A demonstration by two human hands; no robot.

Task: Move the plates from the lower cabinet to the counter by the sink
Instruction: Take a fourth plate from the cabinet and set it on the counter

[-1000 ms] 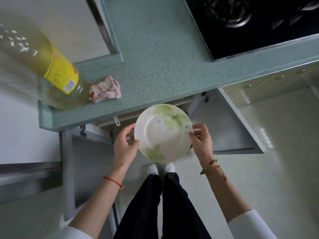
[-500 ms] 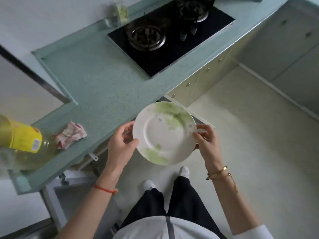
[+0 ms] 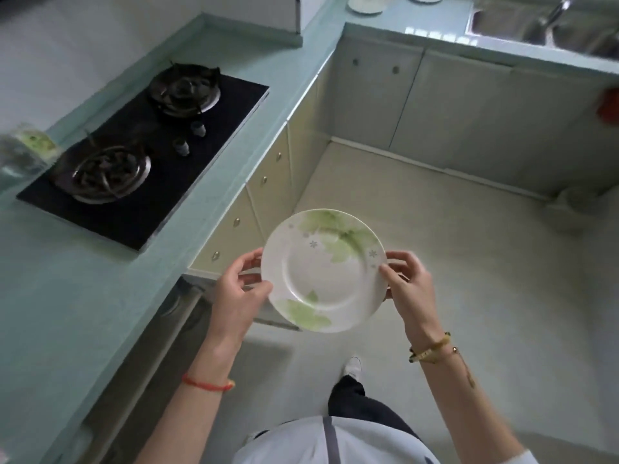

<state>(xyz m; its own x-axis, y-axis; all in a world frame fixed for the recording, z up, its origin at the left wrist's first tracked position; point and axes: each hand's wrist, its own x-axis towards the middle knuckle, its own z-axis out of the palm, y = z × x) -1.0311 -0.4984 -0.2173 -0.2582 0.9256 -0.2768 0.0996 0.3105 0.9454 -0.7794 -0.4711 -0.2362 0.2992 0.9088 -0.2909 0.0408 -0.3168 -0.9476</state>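
I hold a white plate with green leaf prints level in front of me, above the floor. My left hand grips its left rim and my right hand grips its right rim. Two more plates lie on the far counter at the top, just left of the steel sink. The open lower cabinet door shows below my left hand.
A black gas hob sits in the teal counter on my left. Closed cabinet fronts run under the sink counter ahead. The pale floor spreads between the two counters. A red object hangs at the right edge.
My view has swung right from the open cabinet and the oil bottle toward the hob and the sink corner. The plate stays held in both hands, now over the floor.
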